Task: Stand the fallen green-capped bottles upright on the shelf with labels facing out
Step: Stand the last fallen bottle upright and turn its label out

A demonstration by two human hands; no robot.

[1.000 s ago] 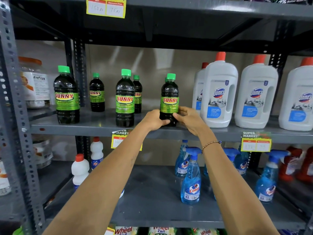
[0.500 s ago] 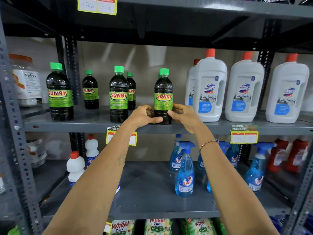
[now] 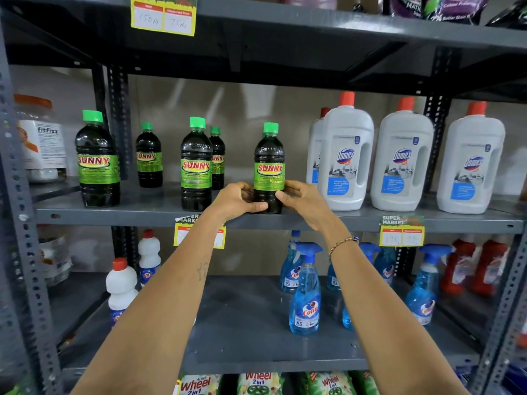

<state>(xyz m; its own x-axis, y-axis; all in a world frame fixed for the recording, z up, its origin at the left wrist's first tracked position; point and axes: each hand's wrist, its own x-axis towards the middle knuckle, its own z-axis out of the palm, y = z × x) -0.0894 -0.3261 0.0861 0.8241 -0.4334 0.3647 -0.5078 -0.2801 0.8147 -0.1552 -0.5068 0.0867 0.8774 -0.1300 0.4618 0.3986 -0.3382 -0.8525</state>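
Both the left hand (image 3: 238, 199) and right hand (image 3: 302, 198) grip the bottle (image 3: 269, 169) near the shelf (image 3: 142, 213) front edge, so a bump might tip it off.

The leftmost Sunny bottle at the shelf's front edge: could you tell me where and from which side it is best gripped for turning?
Probably the dark lower body of the leftmost Sunny bottle, below its green label, taken from the open front with fingers wrapping both sides. It stands upright at the shelf edge with free space either side, and the body is round and widest there; the narrow green cap gives less control.
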